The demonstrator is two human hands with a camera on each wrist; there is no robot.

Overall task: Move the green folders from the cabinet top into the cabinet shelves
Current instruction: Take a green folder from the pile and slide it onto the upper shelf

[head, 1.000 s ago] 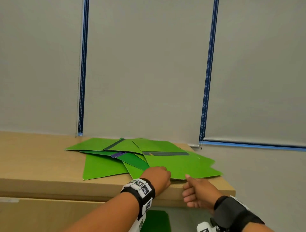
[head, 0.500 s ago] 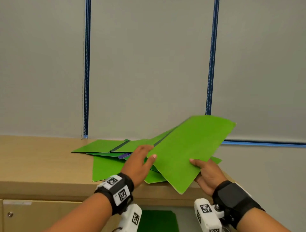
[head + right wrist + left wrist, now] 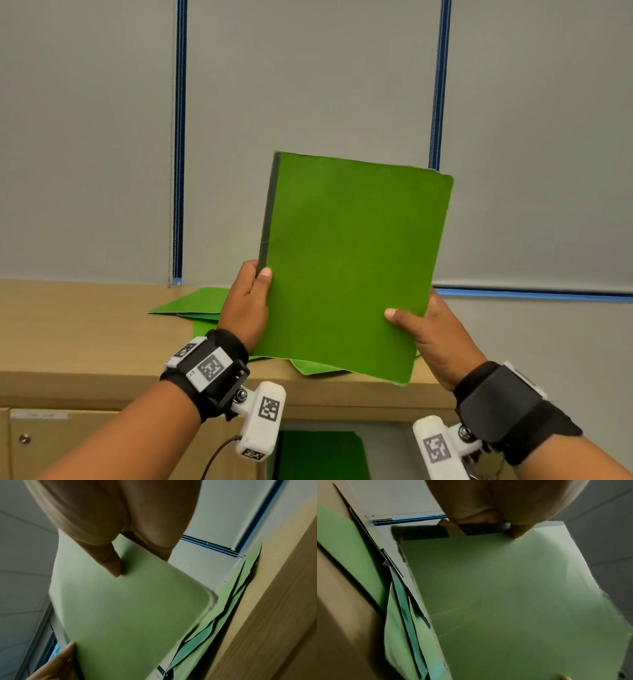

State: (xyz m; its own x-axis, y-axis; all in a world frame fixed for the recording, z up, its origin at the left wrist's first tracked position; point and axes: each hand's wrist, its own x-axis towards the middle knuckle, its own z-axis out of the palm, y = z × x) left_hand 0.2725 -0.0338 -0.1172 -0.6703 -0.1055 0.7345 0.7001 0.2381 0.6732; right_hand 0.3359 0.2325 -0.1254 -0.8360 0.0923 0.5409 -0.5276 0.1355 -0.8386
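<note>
Hands first: my left hand (image 3: 245,301) pinches the dark spine edge of one green folder (image 3: 349,267), thumb on the front and fingers curled behind, while my right hand (image 3: 433,337) grips the opposite lower edge the same way. I am holding the folder nearly upright, clear of the cabinet top (image 3: 85,329), where the other folders (image 3: 191,303) lie in a loose pile just behind it. I judge the lift finished and the carry in hand. Below the top, green shows in an open shelf (image 3: 318,455), so next I should lower the folder past the front edge, turn it and slide it in without snagging a corner.
</note>
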